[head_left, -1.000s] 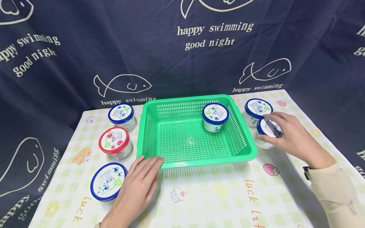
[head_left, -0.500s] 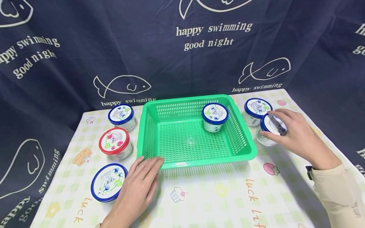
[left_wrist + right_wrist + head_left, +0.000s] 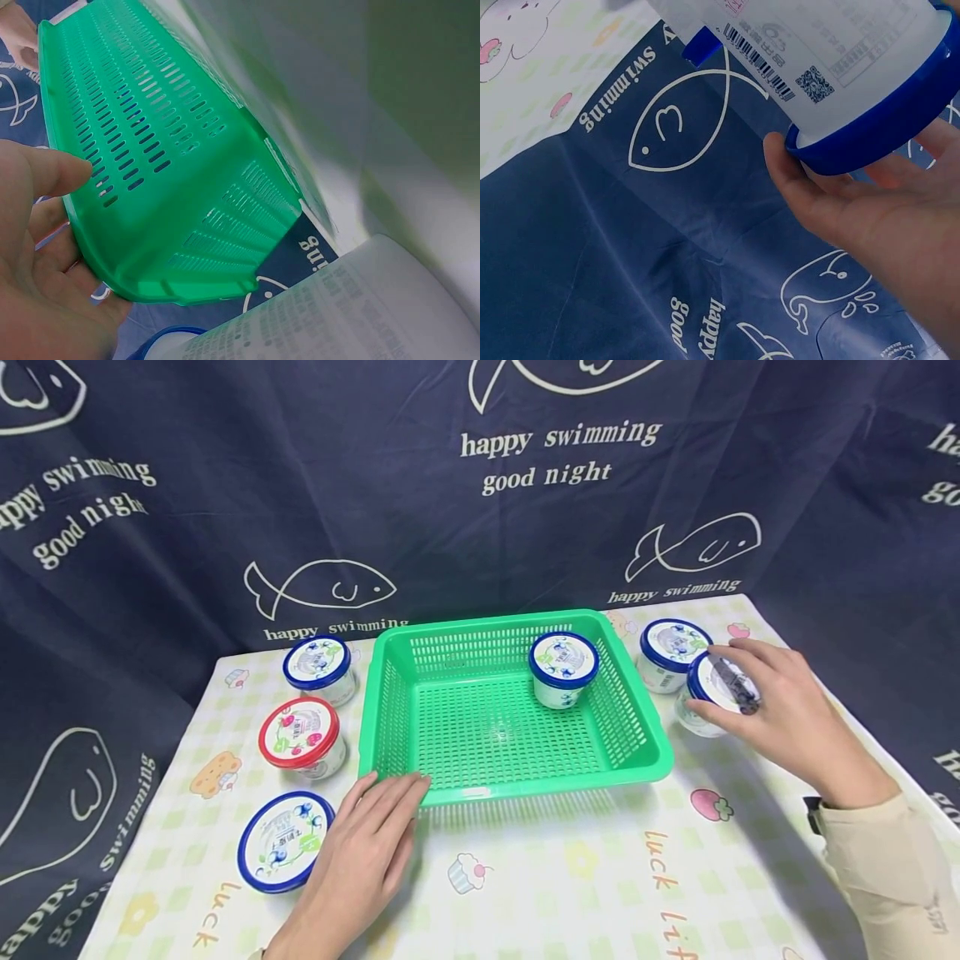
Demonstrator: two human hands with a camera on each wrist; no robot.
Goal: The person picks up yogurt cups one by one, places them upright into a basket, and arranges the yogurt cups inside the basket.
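My right hand (image 3: 783, 714) grips a white tub with a blue lid (image 3: 708, 689), its thumb on the near side and fingers round the far side. In the right wrist view the fingers curl at the rim of the blue-lidded tub (image 3: 885, 120). Just behind it, at the back right, stands another blue-lidded tub (image 3: 675, 643). At the near left corner of a green plastic basket (image 3: 517, 787), my left hand (image 3: 367, 843) holds the rim. The left wrist view shows its thumb against the basket's outer wall (image 3: 127, 97). Inside the basket, toward the right, one blue-lidded tub (image 3: 564, 664) stands upright.
Left of the basket stand a blue-lidded tub (image 3: 318, 667), a red-lidded tub (image 3: 300, 735) and a nearer blue-lidded tub (image 3: 283, 843) beside the left forearm. A checked, printed cloth (image 3: 555, 893) covers the table. A dark blue curtain (image 3: 480, 535) hangs behind.
My right hand has shifted slightly right and away with the blue-lidded tub, mostly in the first half second. The left hand stays on the basket's rim.
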